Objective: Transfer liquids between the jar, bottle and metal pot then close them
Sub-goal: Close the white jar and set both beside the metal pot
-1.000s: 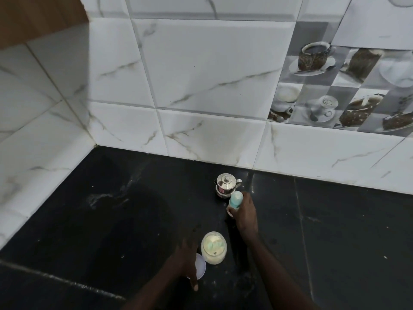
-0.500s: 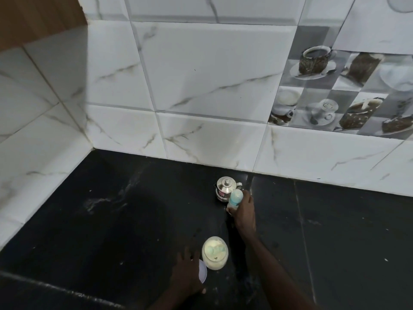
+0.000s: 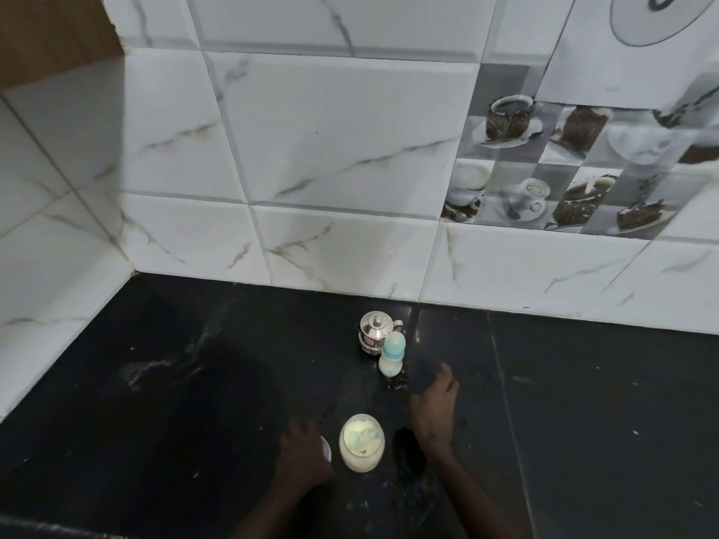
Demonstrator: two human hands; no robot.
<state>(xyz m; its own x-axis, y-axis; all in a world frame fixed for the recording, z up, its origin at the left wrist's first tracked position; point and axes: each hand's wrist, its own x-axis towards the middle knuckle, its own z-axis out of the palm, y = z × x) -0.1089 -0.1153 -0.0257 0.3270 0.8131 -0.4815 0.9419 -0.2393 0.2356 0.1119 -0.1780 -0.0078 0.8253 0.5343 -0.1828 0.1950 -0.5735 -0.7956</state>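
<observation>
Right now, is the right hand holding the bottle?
No, the right hand rests open on the counter, apart from the bottle, which stands alone.

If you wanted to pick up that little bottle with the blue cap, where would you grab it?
Probably around the white body of the bottle, below the blue cap, coming from the right, where the right hand lies open. It stands upright, and the metal pot sits close behind on its left, crowding that side.

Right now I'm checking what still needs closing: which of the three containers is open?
The jar, nearest the camera, between both hands; its mouth is uncovered. The bottle wears its blue cap and the metal pot its lid.
</observation>
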